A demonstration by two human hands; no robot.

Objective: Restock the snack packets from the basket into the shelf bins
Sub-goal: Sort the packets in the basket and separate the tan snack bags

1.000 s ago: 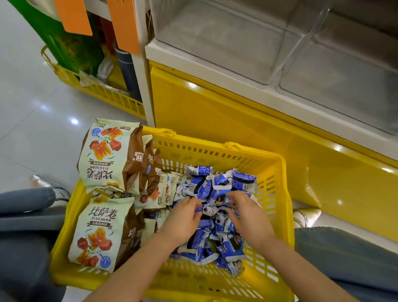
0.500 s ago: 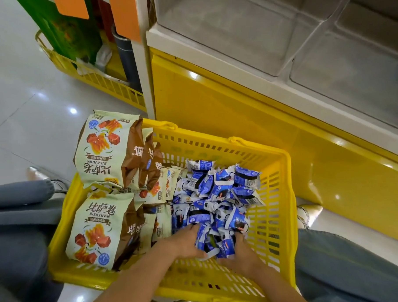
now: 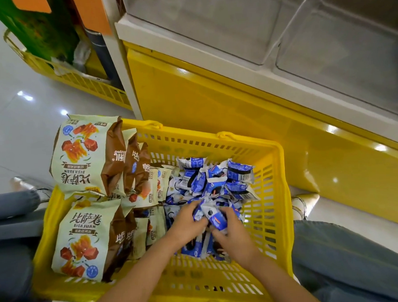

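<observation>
Hands meet in the right half of the yellow basket (image 3: pixel 273 207), both buried in a heap of small blue-and-white snack packets (image 3: pixel 215 179). The left hand (image 3: pixel 187 222) curls its fingers around the left side of a gathered bunch of packets (image 3: pixel 213 215), and the right hand (image 3: pixel 233 236) closes on the same bunch from the right, thumb over a blue wrapper. The bunch sits just above the rest of the heap, which spreads from the basket's middle toward its far right corner and also lies under the wrists near the front wall.

The basket's left half is filled with large cream-and-brown bags (image 3: pixel 86 155) printed with red cubes. They stand in rows, the rear ones rising above the far left rim, the front ones (image 3: pixel 83 238) leaning against the near left wall. Smaller cream packets (image 3: pixel 149 189) are wedged between the bags and the blue heap.

Beyond the basket's far edge stands the yellow base panel (image 3: pixel 214 100) of the shelf, and above it two clear shelf bins (image 3: pixel 210 24) sit side by side, the right one (image 3: pixel 349 53) touching the left. A second yellow basket (image 3: pixel 81 80) rests on the floor (image 3: pixel 14 127) at the upper left. Grey trouser legs (image 3: pixel 348 258) flank the basket on both sides.
</observation>
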